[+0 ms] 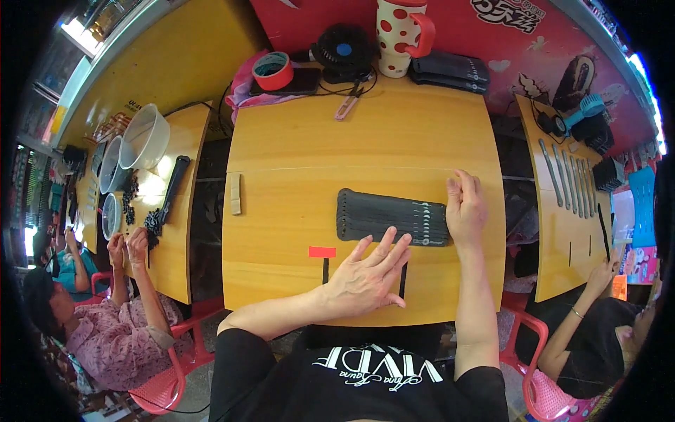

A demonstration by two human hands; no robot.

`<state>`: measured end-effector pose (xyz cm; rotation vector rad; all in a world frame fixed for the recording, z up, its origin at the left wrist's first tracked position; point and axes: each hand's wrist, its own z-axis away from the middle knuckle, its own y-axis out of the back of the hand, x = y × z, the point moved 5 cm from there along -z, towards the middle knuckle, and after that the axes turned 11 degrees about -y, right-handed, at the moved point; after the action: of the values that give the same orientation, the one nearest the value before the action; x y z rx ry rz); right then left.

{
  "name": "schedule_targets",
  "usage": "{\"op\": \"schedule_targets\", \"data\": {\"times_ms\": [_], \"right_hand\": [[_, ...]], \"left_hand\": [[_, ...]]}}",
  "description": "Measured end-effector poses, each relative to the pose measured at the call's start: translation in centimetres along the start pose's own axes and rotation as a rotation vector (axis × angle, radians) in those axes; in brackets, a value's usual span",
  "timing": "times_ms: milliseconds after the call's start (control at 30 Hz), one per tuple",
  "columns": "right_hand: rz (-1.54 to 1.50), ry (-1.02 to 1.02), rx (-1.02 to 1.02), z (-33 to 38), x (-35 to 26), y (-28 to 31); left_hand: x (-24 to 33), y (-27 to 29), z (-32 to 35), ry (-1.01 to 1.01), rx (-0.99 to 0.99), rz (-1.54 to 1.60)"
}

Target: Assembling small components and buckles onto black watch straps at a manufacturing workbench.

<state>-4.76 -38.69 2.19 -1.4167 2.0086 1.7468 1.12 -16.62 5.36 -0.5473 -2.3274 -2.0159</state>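
Pressing down on the yellow desk point(295, 211), we work over a fanned stack of black strips point(390, 216) that lies across its middle, and we place everything else relative to that stack.

Far to its left, on the next desk, a neighbour's two hands point(128, 246) pick at small dark pieces below a row of clear plastic bowls point(144, 137). Nearer, left of and just below the stack, a small red tag point(322, 252) sits flat on the wood above a thin black strip that points toward us.

Our left hand point(365, 274) lies flat and spread, holding nothing, its fingertips touching the stack's near edge; this seems to keep the layers from sliding. Behind the stack, at the desk's far edge, stand a red tape roll point(272, 70), a small black fan point(343, 50) and a red-spotted white mug point(397, 34).

Our right hand point(465, 207) rests on the stack's right end, fingers loosely curled over the strip tips, probably to square them; whether it pinches one we cannot tell. Further right, grey strips point(566, 172) lie in a row on another desk.
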Motion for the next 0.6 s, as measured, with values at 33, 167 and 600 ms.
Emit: {"op": "schedule_targets", "data": {"times_ms": [33, 167, 600], "right_hand": [[0.012, 0.001, -0.011, 0.0, -0.1, -0.1], [0.203, 0.053, 0.021, 0.2, -0.6, -0.5], [0.437, 0.098, 0.035, 0.4, -1.5, -0.9]], "left_hand": [[0.0, -0.1, 0.1, -0.002, 0.009, 0.004], [0.2, -0.1, 0.2, 0.007, -0.015, -0.006], [-1.7, -1.2, 2.3, -0.001, -0.039, -0.119]]}}
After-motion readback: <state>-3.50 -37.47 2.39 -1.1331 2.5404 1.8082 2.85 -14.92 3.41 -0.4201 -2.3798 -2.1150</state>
